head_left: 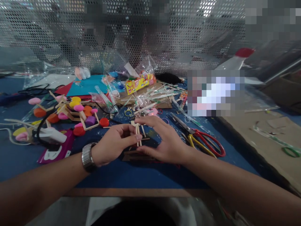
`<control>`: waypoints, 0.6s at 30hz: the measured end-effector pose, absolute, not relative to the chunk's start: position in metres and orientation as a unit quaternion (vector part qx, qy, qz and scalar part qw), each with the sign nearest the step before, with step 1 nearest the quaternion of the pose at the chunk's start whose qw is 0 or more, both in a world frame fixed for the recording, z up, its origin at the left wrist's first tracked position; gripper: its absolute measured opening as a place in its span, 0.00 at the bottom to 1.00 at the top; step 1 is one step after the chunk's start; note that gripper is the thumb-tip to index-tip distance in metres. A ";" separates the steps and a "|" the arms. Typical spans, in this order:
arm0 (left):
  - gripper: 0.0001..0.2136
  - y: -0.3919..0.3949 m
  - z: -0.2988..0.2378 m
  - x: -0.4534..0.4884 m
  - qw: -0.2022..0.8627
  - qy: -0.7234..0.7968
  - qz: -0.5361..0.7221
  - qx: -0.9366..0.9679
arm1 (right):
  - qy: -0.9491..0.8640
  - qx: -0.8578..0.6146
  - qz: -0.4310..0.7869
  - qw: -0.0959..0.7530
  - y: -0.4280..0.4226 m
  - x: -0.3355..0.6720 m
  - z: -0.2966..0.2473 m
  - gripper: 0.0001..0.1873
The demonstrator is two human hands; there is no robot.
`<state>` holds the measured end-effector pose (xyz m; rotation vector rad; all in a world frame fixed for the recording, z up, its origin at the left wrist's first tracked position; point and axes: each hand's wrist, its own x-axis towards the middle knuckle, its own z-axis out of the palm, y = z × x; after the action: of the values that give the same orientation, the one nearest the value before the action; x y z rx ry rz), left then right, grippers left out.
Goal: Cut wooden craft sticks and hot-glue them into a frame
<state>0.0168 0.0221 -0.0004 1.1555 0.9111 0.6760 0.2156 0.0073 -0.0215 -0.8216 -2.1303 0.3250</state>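
A small bundle of thin wooden sticks (138,131) stands between my two hands over the blue table. My left hand (113,142), with a metal watch (89,157) on its wrist, pinches the bundle between thumb and fingers. Curved around the same sticks, my right hand (166,141) has its fingertips at their far end and its thumb at their near end. Beneath the hands lies a brown cardboard piece (134,156). Red-handled scissors (207,139) and a yellow-handled tool (196,145) rest right of my right hand.
Stick frames with colourful lumps (80,117) fill the left, beside a magenta-and-white device (56,150) with a cable. Behind are a yellow package (140,83), loose sticks (160,94) and blue sheets (88,86). Cardboard (256,138) lies right; perforated metal (113,34) rises behind.
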 end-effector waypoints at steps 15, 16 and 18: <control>0.28 0.022 -0.005 0.013 0.682 0.333 0.357 0.544 | -0.828 -0.324 0.123 0.442 0.008 0.216 -0.018 0.28; 0.29 0.023 -0.005 0.012 0.685 0.329 0.355 0.545 | -0.829 -0.320 0.118 0.443 0.009 0.217 -0.018 0.25; 0.30 0.023 -0.004 0.012 0.688 0.328 0.348 0.545 | -0.833 -0.312 0.110 0.444 0.009 0.218 -0.019 0.19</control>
<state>0.0118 0.0230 -0.0042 1.2202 0.7338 0.7793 0.2176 0.0093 -0.0191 -0.7734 -2.0649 0.2721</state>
